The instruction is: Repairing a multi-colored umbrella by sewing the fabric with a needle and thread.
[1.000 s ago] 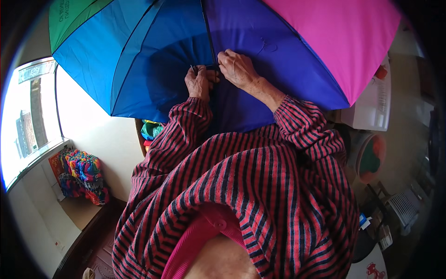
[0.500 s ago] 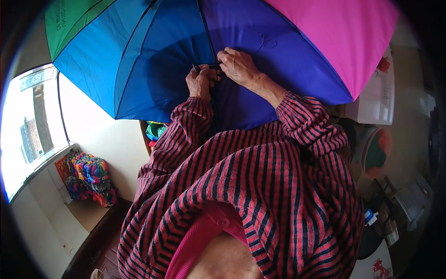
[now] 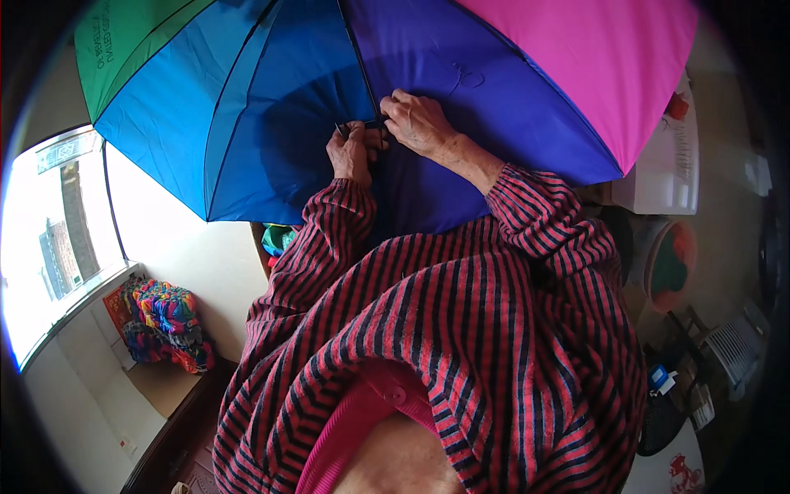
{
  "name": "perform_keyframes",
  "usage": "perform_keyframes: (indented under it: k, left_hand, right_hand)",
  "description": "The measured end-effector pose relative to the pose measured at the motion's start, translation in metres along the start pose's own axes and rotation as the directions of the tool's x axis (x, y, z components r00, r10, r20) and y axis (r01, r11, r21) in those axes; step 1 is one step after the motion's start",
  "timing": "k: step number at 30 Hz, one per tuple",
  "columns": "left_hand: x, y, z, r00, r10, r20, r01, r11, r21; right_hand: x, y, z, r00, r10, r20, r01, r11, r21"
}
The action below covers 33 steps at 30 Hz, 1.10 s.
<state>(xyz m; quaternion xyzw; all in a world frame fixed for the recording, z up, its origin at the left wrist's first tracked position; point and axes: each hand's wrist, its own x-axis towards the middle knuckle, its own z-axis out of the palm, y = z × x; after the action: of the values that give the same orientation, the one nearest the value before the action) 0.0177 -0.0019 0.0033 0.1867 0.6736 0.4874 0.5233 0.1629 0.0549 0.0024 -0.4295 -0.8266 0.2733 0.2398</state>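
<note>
An open umbrella (image 3: 309,90) with green, blue, purple and pink panels spreads in front of me, its inner side with dark ribs toward me. My left hand (image 3: 350,154) is closed at the rib between the blue and purple panels. A thin, dark, pointed piece (image 3: 339,130) sticks up by its thumb; its kind is unclear. Close beside it, my right hand (image 3: 418,123) pinches at the same rib, fingertips bent together. What lies between those fingertips is too small to make out. A loose loop of dark thread (image 3: 467,77) lies on the purple panel.
To the left are a bright window (image 3: 53,239) and a bundle of multicoloured yarn-like material (image 3: 169,317) on a ledge. On the right stand a white plastic box (image 3: 662,169), a round tub (image 3: 668,265) with red and green contents, and a chair (image 3: 732,350).
The view has shifted slightly, and the umbrella sits a little further left in it. Both hands stay at the same rib with nearly the same grip.
</note>
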Motion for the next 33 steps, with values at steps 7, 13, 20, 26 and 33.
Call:
perform_keyframes:
  k: [7,13,20,26,33]
  left_hand:
    - [0.002,0.004,-0.004,0.993,-0.04,0.111,0.04,0.999,0.009]
    - [0.004,0.008,-0.003,0.982,-0.037,0.187,0.035,0.999,0.011]
    - [-0.006,0.011,0.004,0.992,0.032,0.126,-0.033,0.999,0.011]
    - [-0.003,0.003,0.011,0.988,0.135,0.072,-0.144,0.979,0.145]
    - [-0.002,-0.003,0.005,0.993,0.103,0.057,-0.111,0.983,0.148]
  right_hand:
    - [-0.003,0.0,0.002,1.0,-0.019,-0.023,0.019,1.0,-0.012]
    - [0.002,-0.002,0.003,0.996,-0.083,-0.026,0.08,0.994,-0.08]
    - [0.013,0.067,-0.084,0.999,0.021,-0.027,-0.02,0.999,0.026]
    - [-0.014,0.061,-0.274,0.723,0.662,-0.196,0.084,0.197,0.977]
    - [0.022,-0.019,-0.113,0.855,0.517,-0.035,-0.201,0.394,0.897]
